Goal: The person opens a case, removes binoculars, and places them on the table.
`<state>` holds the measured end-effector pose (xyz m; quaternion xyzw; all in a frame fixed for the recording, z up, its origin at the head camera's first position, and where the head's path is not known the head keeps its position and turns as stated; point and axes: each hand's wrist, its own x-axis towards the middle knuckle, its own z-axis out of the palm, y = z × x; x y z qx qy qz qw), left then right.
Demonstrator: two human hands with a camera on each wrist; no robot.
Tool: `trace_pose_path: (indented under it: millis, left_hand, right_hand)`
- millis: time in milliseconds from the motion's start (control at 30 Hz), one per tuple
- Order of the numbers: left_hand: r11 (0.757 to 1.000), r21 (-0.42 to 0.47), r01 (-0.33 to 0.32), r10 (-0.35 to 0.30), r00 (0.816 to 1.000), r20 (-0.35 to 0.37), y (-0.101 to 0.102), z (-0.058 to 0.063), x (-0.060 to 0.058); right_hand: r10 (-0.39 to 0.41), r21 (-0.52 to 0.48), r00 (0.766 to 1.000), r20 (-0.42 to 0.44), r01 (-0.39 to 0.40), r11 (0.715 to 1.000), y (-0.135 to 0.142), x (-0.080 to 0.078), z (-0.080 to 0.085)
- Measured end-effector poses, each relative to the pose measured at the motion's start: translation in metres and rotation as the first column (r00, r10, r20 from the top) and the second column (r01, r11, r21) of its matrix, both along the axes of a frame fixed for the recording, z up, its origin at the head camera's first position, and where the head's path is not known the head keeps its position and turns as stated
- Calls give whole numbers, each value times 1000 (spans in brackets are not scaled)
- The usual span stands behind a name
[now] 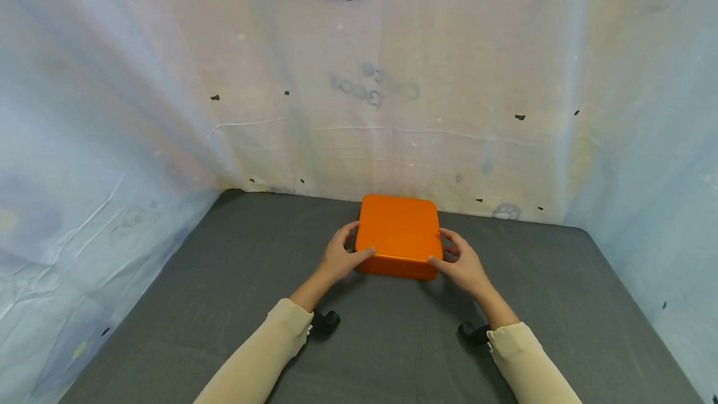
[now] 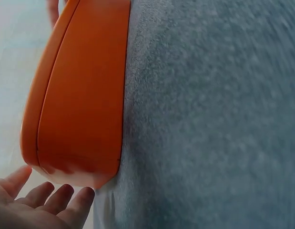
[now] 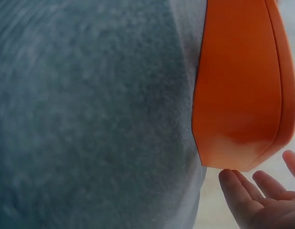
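"Between both hands, is that an orange box (image 1: pixel 399 229)?"
"Yes, resting near the far edge of the grey worktop (image 1: pixel 224 304). The left hand (image 1: pixel 339 257) is at its left side, the right hand (image 1: pixel 462 264) at its right."
"And the fingers?"
"Spread and relaxed, thumbs at the near corners. Whether every fingertip touches, I can't quite tell."
"Further out?"
"Cream sleeves (image 1: pixel 258 354), then a pale patterned sheet (image 1: pixel 449 80) behind."

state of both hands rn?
Left hand: open, at the left side of the orange box; contact unclear.
Right hand: open, at the box's right side; contact unclear.
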<state>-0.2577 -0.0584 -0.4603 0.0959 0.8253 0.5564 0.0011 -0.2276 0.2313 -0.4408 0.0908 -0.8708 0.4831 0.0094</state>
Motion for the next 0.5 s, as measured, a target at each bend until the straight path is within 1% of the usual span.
trace_pose_path:
  millis: [167, 300, 500]
  left_hand:
    - [1000, -21, 14, -14, 1000, 6, 1, -2, 0]
    - [999, -42, 15, -14, 1000, 11, 3, -3, -1]
    - [998, -61, 4, -4, 1000, 7, 5, -5, -2]
  right_hand:
    - [23, -4, 1000, 0, -23, 1000, -2, -1, -4]
    - [24, 4, 1000, -1, -24, 1000, -3, -2, -4]
    - [20, 47, 1000, -11, -19, 999, -5, -1, -2]
